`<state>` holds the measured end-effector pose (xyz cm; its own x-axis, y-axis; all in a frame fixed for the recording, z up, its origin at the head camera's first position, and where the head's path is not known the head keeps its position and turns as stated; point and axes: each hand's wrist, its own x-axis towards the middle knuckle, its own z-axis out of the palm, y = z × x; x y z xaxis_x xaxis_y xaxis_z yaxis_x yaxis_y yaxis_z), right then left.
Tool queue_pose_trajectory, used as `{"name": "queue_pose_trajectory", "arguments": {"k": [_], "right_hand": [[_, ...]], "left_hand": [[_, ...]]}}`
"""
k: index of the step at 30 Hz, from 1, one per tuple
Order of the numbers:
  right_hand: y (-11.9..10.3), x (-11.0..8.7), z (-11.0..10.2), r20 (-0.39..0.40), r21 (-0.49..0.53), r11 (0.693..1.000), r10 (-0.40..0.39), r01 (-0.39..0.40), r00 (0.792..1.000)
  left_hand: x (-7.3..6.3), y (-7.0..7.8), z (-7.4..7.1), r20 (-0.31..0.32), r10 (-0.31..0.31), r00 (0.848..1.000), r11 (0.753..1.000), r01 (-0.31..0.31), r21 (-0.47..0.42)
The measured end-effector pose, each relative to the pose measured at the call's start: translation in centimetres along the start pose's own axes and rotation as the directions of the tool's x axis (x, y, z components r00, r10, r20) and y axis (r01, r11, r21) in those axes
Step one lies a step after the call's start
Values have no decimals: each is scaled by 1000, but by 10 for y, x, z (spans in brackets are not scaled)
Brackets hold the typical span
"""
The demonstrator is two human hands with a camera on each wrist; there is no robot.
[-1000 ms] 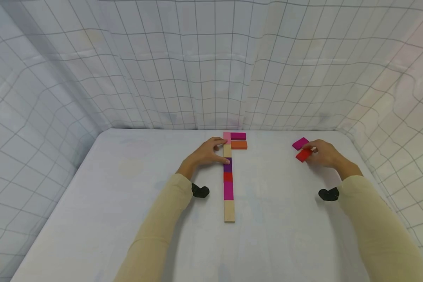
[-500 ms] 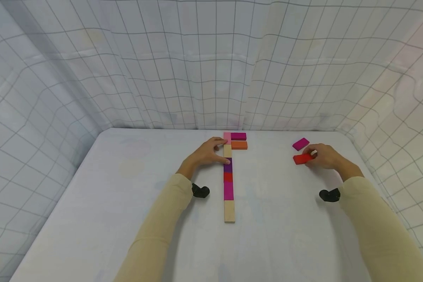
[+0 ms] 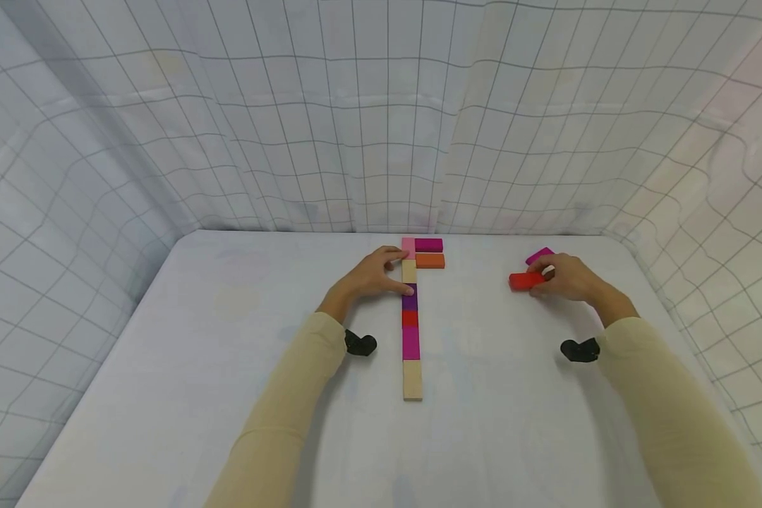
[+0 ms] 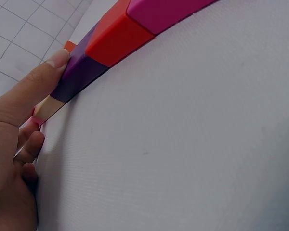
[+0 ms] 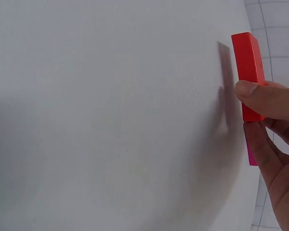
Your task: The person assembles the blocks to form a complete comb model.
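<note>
In the head view a line of wooden blocks runs up the table's middle: pink, plain wood, purple, red, magenta, then another plain wood block. My left hand rests on the line, its thumb on the purple block and forefinger on the pink one. Off to the right, my right hand pinches a loose red block between thumb and fingers. The right wrist view shows this red block raised, its shadow apart on the table.
Right of the line's far end lie a magenta block and an orange block. Another magenta block lies behind my right hand, partly hidden. A white gridded curtain hangs beyond the table.
My right hand has drawn the red block away from the loose magenta one, turned it lengthwise across and carried it left. My left hand stays in place.
</note>
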<state>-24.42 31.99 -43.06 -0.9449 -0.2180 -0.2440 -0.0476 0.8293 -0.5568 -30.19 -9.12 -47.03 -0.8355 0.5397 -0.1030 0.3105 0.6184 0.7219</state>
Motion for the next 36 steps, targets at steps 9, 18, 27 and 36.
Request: {"name": "queue_pose_trajectory", "arguments": {"k": [9,18,27,36], "right_hand": [[-20,10,15,-10,-6,999,-44,44,999],[-37,20,27,-27,41,997,-71,72,997],[-58,25,41,-15,67,993,-94,95,995],[-74,33,56,-14,66,986,-153,153,988]], "left_hand": [[1,-2,1,1,-2,1000,1000,2,-1],[2,-5,1,0,2,1000,1000,-2,-11],[2,-3,0,1,0,1000,1000,0,-16],[5,-5,1,6,-8,1000,1000,8,-2]]}}
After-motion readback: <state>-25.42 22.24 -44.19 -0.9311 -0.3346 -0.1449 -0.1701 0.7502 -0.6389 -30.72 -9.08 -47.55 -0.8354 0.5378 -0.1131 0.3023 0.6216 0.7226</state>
